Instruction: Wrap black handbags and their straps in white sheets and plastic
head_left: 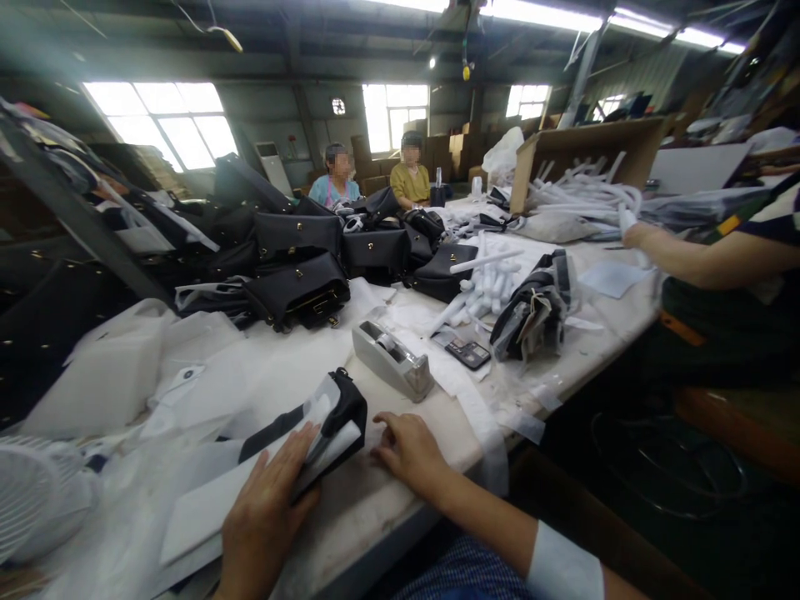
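My left hand (268,508) lies over a black folded bag piece (350,404) with white padding along it, gripping it with fingers on top and the thumb at its near side. White sheets (203,508) extend from under that hand toward the lower left. To the right of the bag piece is my right hand (409,454), its fingers half curled and apart, with nothing visible in them. A grey tape dispenser (393,362) stands just beyond both hands. What exactly the black piece is cannot be made out.
Black handbags (300,287) are piled at the back left. White tubes (493,279), a phone-like device (468,352) and a plastic-wrapped black bundle (534,308) lie to the right. A fan (37,496) stands lower left. A co-worker's arm (681,258) reaches toward a cardboard box (528,171).
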Demonstrator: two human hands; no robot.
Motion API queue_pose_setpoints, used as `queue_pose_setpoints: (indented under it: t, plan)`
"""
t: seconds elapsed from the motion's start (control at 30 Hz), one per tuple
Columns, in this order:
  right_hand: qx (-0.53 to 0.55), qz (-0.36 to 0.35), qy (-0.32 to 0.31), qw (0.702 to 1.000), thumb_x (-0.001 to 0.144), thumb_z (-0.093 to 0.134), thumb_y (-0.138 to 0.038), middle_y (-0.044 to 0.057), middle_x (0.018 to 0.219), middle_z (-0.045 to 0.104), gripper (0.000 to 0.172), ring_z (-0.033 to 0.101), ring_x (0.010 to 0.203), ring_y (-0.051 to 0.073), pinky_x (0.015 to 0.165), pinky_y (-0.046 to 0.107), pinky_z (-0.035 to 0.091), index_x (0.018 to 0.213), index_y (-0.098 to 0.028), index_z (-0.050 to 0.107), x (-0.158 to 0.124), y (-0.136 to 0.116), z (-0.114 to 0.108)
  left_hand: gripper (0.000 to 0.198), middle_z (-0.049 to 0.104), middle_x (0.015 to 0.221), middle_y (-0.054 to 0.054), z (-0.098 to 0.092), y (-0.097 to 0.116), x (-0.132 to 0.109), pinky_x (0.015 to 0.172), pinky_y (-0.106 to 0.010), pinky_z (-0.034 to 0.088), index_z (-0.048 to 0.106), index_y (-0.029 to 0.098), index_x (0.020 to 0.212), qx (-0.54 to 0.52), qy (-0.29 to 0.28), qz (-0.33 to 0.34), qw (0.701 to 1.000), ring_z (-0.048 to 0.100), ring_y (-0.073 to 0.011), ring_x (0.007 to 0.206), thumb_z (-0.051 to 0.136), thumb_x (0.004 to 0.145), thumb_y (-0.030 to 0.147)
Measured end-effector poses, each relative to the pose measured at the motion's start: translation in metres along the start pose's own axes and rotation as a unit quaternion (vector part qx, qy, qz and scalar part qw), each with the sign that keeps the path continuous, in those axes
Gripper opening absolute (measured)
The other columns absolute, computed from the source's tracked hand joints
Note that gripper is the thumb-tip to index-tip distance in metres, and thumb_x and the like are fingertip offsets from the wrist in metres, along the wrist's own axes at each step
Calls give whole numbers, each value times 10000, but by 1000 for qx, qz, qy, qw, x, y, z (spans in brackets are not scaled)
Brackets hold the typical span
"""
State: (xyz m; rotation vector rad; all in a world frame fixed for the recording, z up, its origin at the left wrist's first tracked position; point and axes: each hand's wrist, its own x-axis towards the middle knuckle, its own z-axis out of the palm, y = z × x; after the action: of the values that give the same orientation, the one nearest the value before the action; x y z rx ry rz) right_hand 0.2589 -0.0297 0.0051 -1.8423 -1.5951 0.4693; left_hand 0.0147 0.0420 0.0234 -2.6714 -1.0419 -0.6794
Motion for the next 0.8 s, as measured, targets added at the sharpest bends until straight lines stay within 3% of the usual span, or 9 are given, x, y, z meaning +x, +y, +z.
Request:
queue_pose_setpoints:
  t: [0.07,0.13,0.2,0.3,0.37,0.53,0.6,0.7,0.8]
  plan:
    - [-10,-2,-6,1000,834,748,-226,60,866,709,114,646,889,237,834,353,483,931,-175,721,-3,-1,-5,784,582,1457,-14,-1,-3,1,1060,-450,503,194,364,1576,-13,-4,-32,999,624,-282,1247,557,908,171]
    - [-21,-14,-8,1000,862,715,-214,73,967,697,39,641,946,221,816,307,475,879,-180,709,-10,-3,-11,754,617,1420,-16,-2,-7,3,984,-435,553,243,383,1560,-14,-20,-76,997,642,-295,1221,586,910,212]
    - [-41,-26,-11,999,894,670,-188,75,1012,694,75,648,929,203,779,282,470,965,-181,693,-20,-7,-15,697,656,1367,-28,-5,-11,8,890,-413,591,303,376,1541,-10,-43,-121,992,655,-312,1198,597,917,271]
    - [-75,-43,-25,996,924,612,-129,67,895,713,146,647,789,207,692,300,446,1043,-179,678,-34,-13,-15,617,694,1301,-41,-15,-11,17,807,-389,599,386,351,1508,-16,-82,-178,981,698,-317,1115,587,925,336]
    - [-108,-89,-14,990,943,585,-115,73,913,724,189,637,800,222,694,324,435,1093,-191,673,-42,-16,-13,590,721,1245,-42,-23,-8,24,777,-383,589,415,341,1494,-23,-103,-209,972,724,-313,1042,581,929,368]
    - [-181,-266,71,944,1015,484,-180,65,947,721,199,591,833,213,828,387,451,1063,-209,675,-56,-12,-11,595,747,1141,-47,-36,0,36,702,-339,545,407,330,1497,-29,-130,-262,956,743,-298,938,569,933,425]
    - [-174,-305,61,934,1013,473,-165,48,931,718,222,592,886,205,982,412,423,979,-223,684,-63,-7,-11,595,748,1118,-39,-37,1,38,683,-321,523,400,331,1498,-28,-131,-259,956,741,-288,919,558,934,435]
    - [-109,-373,-1,921,967,501,-115,-1,919,729,250,610,935,174,1122,403,349,849,-249,676,-70,0,-12,599,750,1079,-30,-37,2,39,648,-301,489,381,336,1505,-25,-135,-249,959,736,-277,886,538,938,449]
    - [22,-316,33,948,885,506,-56,7,1038,733,284,627,1004,166,1117,388,377,983,-248,690,-61,1,-13,598,753,1046,-24,-36,3,39,634,-293,473,387,338,1501,-22,-132,-250,959,731,-270,864,537,932,450]
